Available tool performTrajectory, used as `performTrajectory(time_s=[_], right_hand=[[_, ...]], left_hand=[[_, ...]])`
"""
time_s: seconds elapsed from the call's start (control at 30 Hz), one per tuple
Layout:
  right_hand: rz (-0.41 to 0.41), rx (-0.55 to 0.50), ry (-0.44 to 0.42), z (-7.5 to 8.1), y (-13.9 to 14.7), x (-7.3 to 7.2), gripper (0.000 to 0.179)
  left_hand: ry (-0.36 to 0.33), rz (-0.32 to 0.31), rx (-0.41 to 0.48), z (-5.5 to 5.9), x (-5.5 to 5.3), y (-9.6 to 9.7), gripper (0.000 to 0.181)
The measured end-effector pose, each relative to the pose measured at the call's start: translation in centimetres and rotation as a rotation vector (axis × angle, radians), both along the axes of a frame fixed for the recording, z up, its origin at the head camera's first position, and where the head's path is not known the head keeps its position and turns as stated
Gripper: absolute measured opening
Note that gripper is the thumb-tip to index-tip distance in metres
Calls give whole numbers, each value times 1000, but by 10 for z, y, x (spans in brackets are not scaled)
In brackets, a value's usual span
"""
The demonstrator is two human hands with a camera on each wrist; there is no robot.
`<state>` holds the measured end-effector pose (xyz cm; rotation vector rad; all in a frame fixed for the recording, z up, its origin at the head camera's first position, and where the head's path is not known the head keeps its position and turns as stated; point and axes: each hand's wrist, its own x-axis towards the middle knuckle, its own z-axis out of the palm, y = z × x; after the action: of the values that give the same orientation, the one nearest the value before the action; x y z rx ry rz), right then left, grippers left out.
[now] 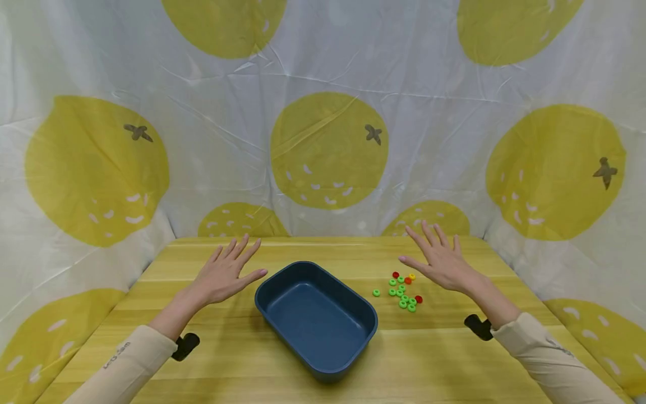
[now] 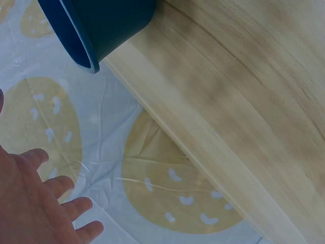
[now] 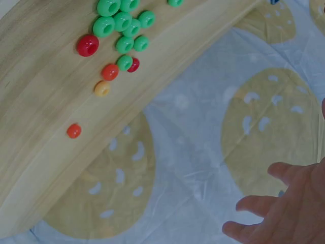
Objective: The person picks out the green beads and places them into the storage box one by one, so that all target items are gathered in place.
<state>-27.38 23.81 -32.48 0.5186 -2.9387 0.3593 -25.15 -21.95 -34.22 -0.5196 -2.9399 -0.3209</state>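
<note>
My left hand (image 1: pixel 222 276) hovers above the table, fingers spread, just left of a dark blue rectangular tub (image 1: pixel 315 320). The tub sits at an angle on the wood, and nothing shows inside it. To its right lies a loose cluster of green beads (image 1: pixel 402 297), with a few red beads (image 1: pixel 419 299), orange ones and a yellow bead (image 1: pixel 412 276) among them. My right hand (image 1: pixel 444 264) is raised over the table beside and beyond the beads, fingers apart, holding nothing. An orange bead (image 3: pixel 74 130) lies apart from the cluster in the right wrist view.
The wood-grain table (image 1: pixel 202 370) is enclosed at the back and sides by a white curtain (image 1: pixel 217 140) printed with yellow lemons. A black wrist mount (image 1: pixel 185 347) sticks out below the left wrist, another (image 1: pixel 477 327) below the right.
</note>
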Motion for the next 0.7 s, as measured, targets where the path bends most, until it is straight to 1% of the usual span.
performTrajectory(time_s=[0.3,0.57,0.7], right_hand=[[9,-11,-8,-3,2,-6,77],[15,-22,2,3,1,-10,75],[29,-18,-10,3,-2,-10,73]], left_hand=[[-29,0,-7,-3,3,0,76],[-26,13,-9,-2,3,-4,76],[-28,9,-3,-4,6,-5,75]])
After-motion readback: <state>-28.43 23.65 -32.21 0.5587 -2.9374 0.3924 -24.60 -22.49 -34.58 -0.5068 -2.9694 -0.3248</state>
